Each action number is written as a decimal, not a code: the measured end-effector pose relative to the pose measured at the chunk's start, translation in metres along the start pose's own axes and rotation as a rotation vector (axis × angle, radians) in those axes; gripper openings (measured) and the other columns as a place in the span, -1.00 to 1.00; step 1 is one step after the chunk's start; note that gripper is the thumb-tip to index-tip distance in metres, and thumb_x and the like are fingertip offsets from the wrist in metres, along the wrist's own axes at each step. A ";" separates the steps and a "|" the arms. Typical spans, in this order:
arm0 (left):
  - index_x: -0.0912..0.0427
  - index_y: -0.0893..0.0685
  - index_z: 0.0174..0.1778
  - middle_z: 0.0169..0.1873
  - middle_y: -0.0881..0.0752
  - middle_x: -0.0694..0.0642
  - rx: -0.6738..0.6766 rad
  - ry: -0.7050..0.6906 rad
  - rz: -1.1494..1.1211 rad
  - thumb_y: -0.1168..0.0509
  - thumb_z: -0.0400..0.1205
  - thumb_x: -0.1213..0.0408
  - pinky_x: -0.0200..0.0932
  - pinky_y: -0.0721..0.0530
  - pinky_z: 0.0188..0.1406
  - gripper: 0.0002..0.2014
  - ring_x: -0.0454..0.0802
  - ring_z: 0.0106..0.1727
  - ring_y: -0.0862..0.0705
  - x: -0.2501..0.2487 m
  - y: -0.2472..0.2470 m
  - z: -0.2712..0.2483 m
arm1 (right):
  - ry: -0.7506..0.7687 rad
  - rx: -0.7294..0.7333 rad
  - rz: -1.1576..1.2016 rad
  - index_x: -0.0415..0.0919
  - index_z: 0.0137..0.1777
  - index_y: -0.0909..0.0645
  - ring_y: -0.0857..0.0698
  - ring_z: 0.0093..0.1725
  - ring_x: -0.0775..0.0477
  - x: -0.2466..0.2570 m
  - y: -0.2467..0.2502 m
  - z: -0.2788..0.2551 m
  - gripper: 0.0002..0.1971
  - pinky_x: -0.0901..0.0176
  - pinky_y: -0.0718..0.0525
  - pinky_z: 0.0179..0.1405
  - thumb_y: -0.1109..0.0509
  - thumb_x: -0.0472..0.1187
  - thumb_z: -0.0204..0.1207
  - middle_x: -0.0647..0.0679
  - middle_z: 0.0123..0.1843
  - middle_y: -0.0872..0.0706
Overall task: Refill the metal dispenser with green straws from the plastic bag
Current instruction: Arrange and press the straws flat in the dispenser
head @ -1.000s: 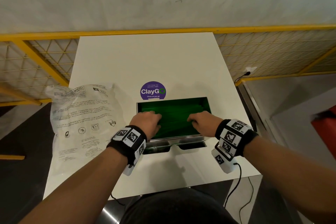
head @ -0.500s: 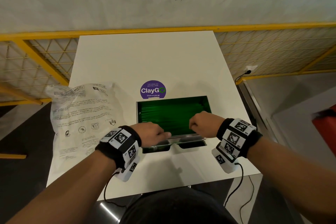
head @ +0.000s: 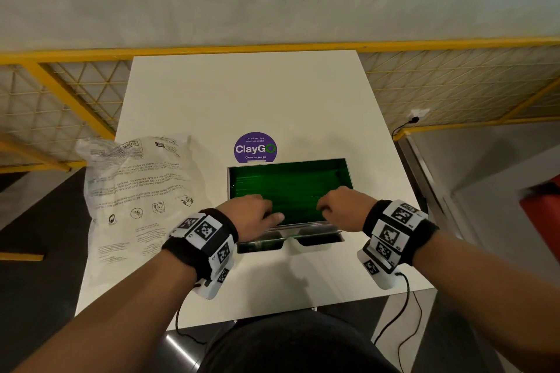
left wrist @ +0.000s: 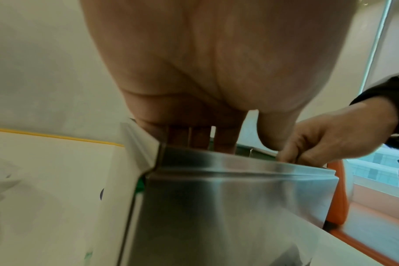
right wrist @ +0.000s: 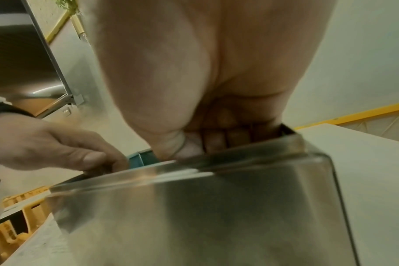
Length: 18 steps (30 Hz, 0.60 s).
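Inside dispenser [head: 315, 228], fingertips [left wrist: 201, 142] hidden.

Both hands dip behind the near wall of the metal dispenser [left wrist: 237, 207], so the fingertips of the left hand [head: 251, 215] and right hand [head: 341, 210] are hidden. Whether they touch the green straws [head: 291, 188] cannot be told. The print on the plastic bag [head: 136, 191] is too small to read.

Two bare forearms are shown, no sleeves. Each wrist is wrapped by a black band [head: 422, 232] on which white blocks printed with black square-code markers [head: 207, 229] are mounted. A thin black cable [head: 404, 306] is trailed from each wrist unit. Dark clothing is seen at the bottom edge.
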<state>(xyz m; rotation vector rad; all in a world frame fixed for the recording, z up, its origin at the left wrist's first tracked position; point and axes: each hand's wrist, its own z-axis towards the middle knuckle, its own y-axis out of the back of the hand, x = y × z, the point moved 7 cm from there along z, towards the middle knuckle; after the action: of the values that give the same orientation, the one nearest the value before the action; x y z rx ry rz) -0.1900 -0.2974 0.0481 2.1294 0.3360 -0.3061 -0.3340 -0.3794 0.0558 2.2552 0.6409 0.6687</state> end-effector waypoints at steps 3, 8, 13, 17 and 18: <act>0.13 -0.53 -0.10 -0.19 -0.53 0.06 0.069 -0.009 0.045 0.02 0.72 -0.11 -0.10 -0.53 -0.10 -0.60 0.04 -0.14 -0.54 -0.002 -0.006 -0.001 | 0.024 0.049 -0.022 -0.23 0.36 -0.61 -0.64 0.26 -0.17 0.003 -0.004 -0.001 -0.62 0.06 -0.58 0.29 -0.06 -0.22 0.68 -0.19 0.32 -0.67; 0.12 -0.51 0.34 0.16 -0.55 0.12 -0.263 -0.018 0.079 -0.04 0.71 -0.04 -0.01 -0.54 0.14 -0.60 0.12 0.22 -0.53 -0.007 0.016 -0.001 | 0.062 -0.122 -0.059 -0.02 0.63 -0.22 -0.26 0.61 -0.20 0.008 0.006 0.004 -0.50 -0.11 -0.33 0.55 -0.08 0.03 0.70 -0.14 0.66 -0.24; 0.01 -0.34 0.53 0.40 -0.49 0.16 -0.097 0.067 0.079 0.01 0.72 -0.01 0.09 -0.50 0.35 -0.55 0.18 0.36 -0.50 0.002 -0.006 0.020 | -0.041 0.235 -0.165 0.11 0.67 0.17 0.15 0.69 -0.27 0.018 -0.021 0.011 -0.38 -0.20 0.09 0.64 0.18 0.27 0.66 -0.11 0.72 0.19; 0.03 -0.46 0.44 0.30 -0.57 0.15 -0.078 0.094 0.093 0.01 0.71 -0.01 0.06 -0.54 0.29 -0.58 0.16 0.29 -0.56 0.009 -0.011 0.022 | -0.074 0.250 -0.098 0.09 0.68 0.14 0.12 0.69 -0.28 0.017 -0.030 0.009 -0.32 -0.18 0.10 0.64 0.22 0.34 0.61 -0.13 0.72 0.16; 0.03 -0.44 0.46 0.32 -0.56 0.14 -0.075 0.096 0.117 0.02 0.71 -0.04 0.06 -0.52 0.30 -0.56 0.16 0.31 -0.54 0.008 -0.011 0.020 | -0.077 0.241 -0.088 0.08 0.68 0.14 0.12 0.69 -0.28 0.015 -0.032 0.009 -0.29 -0.20 0.10 0.65 0.23 0.37 0.59 -0.13 0.72 0.16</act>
<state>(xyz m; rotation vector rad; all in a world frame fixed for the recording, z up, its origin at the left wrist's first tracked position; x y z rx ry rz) -0.1881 -0.3074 0.0254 2.0839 0.2727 -0.1214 -0.3255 -0.3539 0.0313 2.4433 0.8153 0.4802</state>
